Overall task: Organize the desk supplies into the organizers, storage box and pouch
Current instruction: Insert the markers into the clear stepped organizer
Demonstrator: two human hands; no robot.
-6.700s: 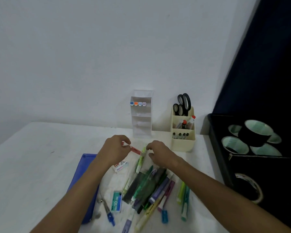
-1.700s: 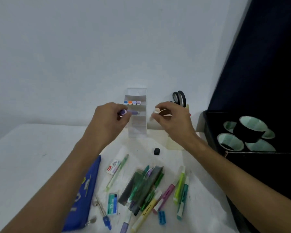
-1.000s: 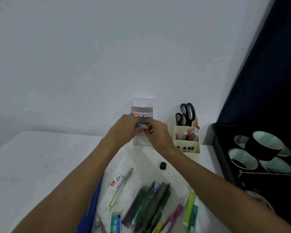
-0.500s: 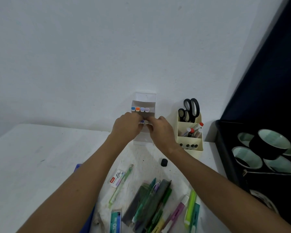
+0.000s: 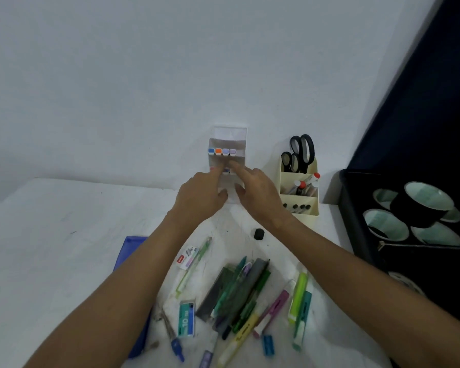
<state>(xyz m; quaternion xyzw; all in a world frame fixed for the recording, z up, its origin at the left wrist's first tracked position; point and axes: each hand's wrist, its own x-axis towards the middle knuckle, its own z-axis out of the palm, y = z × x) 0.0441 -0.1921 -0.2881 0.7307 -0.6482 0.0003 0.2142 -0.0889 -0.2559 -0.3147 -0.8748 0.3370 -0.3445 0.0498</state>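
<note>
Clear organizer [image 5: 230, 136] w/ blue, orange, lilac caps; cream holder [image 5: 299, 205]; black scissors [image 5: 302, 152]; blue pouch [image 5: 130, 251].

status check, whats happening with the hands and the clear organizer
Left hand and right hand both open, fingers poking markers into clear organizer second tier. Top row holds four. Pile of pens unsorted. Nothing blocking.
</note>
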